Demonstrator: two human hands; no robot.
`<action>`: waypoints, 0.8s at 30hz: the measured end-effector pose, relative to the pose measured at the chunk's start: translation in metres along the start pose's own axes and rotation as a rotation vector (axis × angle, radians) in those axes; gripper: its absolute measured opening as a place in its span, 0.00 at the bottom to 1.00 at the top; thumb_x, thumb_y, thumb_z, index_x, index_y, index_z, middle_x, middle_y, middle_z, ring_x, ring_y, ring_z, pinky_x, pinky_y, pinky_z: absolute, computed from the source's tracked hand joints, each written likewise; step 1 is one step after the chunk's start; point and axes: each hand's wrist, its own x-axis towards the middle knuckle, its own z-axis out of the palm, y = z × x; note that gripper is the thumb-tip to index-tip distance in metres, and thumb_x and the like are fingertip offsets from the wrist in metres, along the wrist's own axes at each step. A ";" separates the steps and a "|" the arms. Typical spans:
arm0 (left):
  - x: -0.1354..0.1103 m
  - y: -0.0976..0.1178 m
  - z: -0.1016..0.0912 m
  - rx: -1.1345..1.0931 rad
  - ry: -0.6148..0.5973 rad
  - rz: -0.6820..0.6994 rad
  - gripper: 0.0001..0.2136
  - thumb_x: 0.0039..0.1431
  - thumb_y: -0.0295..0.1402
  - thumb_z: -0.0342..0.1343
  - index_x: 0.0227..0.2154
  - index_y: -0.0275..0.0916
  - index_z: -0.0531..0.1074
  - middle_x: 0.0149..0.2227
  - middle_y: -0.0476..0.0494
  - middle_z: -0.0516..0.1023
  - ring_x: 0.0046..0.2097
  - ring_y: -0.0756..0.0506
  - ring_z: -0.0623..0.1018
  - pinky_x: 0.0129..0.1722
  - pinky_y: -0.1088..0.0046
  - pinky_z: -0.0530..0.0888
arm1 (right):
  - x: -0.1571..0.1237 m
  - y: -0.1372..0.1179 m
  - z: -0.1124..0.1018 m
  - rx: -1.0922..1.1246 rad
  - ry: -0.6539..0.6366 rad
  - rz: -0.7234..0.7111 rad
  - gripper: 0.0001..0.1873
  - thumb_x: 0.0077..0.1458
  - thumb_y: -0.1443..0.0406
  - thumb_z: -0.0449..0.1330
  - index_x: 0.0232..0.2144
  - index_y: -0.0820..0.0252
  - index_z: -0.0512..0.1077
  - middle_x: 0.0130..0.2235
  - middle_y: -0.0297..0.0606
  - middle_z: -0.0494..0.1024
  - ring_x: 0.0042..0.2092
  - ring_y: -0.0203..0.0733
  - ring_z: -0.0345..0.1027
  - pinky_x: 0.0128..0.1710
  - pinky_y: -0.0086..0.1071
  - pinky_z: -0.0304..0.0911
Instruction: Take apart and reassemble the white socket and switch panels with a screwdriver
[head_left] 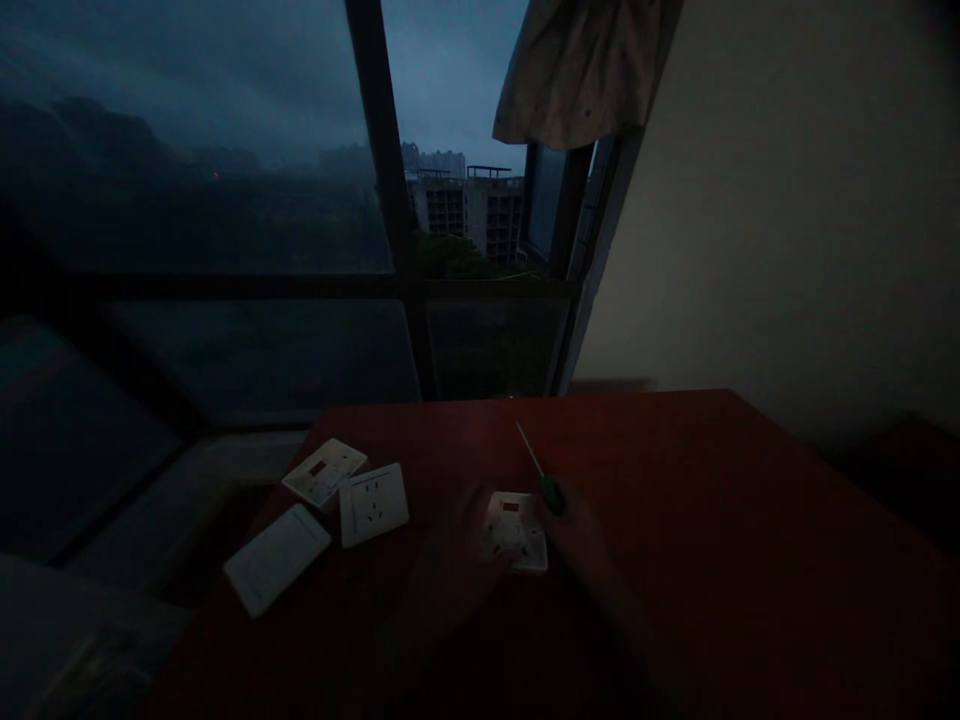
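A white wall socket plate [528, 545] lies on the red-brown table, its inner side with a small rectangular slot facing up. My left hand [461, 545] grips its left edge, the thumb lying over the lower part. In my right hand [581, 530] is a screwdriver [552, 494] with a green handle; its thin metal shaft points up and away to the left, off the plate. The right fingers are closed round the handle beside the plate's right edge. Dim light blurs the finger outlines.
Left of my hands lie a socket faceplate [373, 505] with pin holes, an upturned plate [325, 472] touching it, and a blank white plate [277, 558]. The table [675, 460] meets a window [405, 285] at the back, with a wall [780, 220] at right. A curtain [581, 70] hangs above.
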 end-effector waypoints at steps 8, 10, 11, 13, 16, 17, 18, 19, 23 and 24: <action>-0.006 -0.002 0.005 -0.156 -0.049 -0.072 0.36 0.50 0.39 0.61 0.61 0.38 0.56 0.61 0.36 0.61 0.61 0.38 0.62 0.59 0.60 0.61 | -0.001 0.003 0.001 -0.048 -0.031 -0.020 0.17 0.52 0.58 0.54 0.41 0.60 0.72 0.34 0.39 0.79 0.34 0.44 0.72 0.34 0.32 0.62; -0.009 0.003 0.004 -0.139 -0.064 -0.076 0.37 0.50 0.40 0.61 0.61 0.37 0.55 0.62 0.36 0.60 0.61 0.38 0.62 0.59 0.60 0.60 | -0.002 0.003 0.000 -0.054 -0.035 -0.021 0.19 0.52 0.57 0.54 0.42 0.61 0.72 0.35 0.41 0.79 0.35 0.45 0.72 0.35 0.34 0.62; -0.009 0.004 0.003 -0.127 -0.077 -0.075 0.37 0.50 0.42 0.61 0.62 0.37 0.54 0.62 0.36 0.59 0.62 0.37 0.61 0.60 0.60 0.60 | -0.002 0.003 0.000 -0.056 -0.037 -0.023 0.19 0.52 0.57 0.54 0.43 0.62 0.72 0.35 0.42 0.79 0.35 0.46 0.72 0.35 0.34 0.62; -0.009 0.002 0.001 -0.091 -0.092 -0.086 0.37 0.52 0.45 0.59 0.62 0.37 0.53 0.63 0.35 0.57 0.63 0.37 0.59 0.61 0.59 0.59 | -0.002 0.003 -0.001 -0.057 -0.044 -0.031 0.19 0.52 0.57 0.54 0.42 0.62 0.71 0.36 0.42 0.79 0.36 0.46 0.72 0.35 0.34 0.62; -0.004 -0.010 -0.010 0.027 -0.029 -0.120 0.34 0.56 0.44 0.56 0.62 0.35 0.54 0.64 0.34 0.56 0.64 0.36 0.58 0.60 0.59 0.58 | -0.001 0.002 -0.003 -0.053 -0.052 -0.046 0.17 0.53 0.57 0.52 0.40 0.61 0.72 0.34 0.41 0.78 0.35 0.45 0.72 0.34 0.33 0.62; -0.002 -0.016 -0.016 0.091 0.017 -0.127 0.33 0.56 0.42 0.55 0.61 0.34 0.54 0.64 0.33 0.56 0.64 0.36 0.58 0.60 0.59 0.58 | -0.001 0.001 -0.003 -0.052 -0.052 -0.050 0.17 0.54 0.57 0.51 0.39 0.61 0.72 0.34 0.41 0.78 0.35 0.45 0.72 0.33 0.33 0.62; 0.000 -0.023 -0.024 0.167 0.074 -0.133 0.32 0.57 0.41 0.55 0.61 0.33 0.55 0.63 0.32 0.57 0.63 0.36 0.58 0.60 0.59 0.58 | -0.001 0.000 -0.003 -0.051 -0.051 -0.051 0.17 0.54 0.57 0.51 0.38 0.61 0.72 0.33 0.41 0.78 0.34 0.45 0.72 0.33 0.33 0.62; 0.001 -0.032 -0.033 0.249 0.117 -0.133 0.31 0.58 0.40 0.54 0.60 0.33 0.55 0.63 0.32 0.58 0.63 0.35 0.58 0.60 0.58 0.57 | -0.001 0.000 -0.004 -0.052 -0.046 -0.052 0.18 0.55 0.57 0.50 0.39 0.62 0.72 0.34 0.41 0.78 0.35 0.45 0.72 0.33 0.33 0.62; -0.003 -0.065 -0.068 0.529 0.161 -0.129 0.28 0.56 0.36 0.56 0.58 0.36 0.58 0.62 0.32 0.59 0.63 0.33 0.58 0.57 0.55 0.60 | -0.001 -0.002 -0.003 -0.060 -0.036 -0.057 0.19 0.55 0.57 0.50 0.41 0.62 0.71 0.36 0.42 0.79 0.36 0.45 0.72 0.35 0.33 0.63; -0.005 -0.072 -0.075 0.577 0.140 -0.111 0.28 0.55 0.34 0.57 0.58 0.36 0.58 0.61 0.31 0.59 0.62 0.32 0.59 0.56 0.54 0.60 | -0.001 -0.002 -0.003 -0.065 -0.037 -0.059 0.19 0.55 0.57 0.50 0.41 0.62 0.71 0.36 0.42 0.79 0.36 0.45 0.72 0.35 0.33 0.63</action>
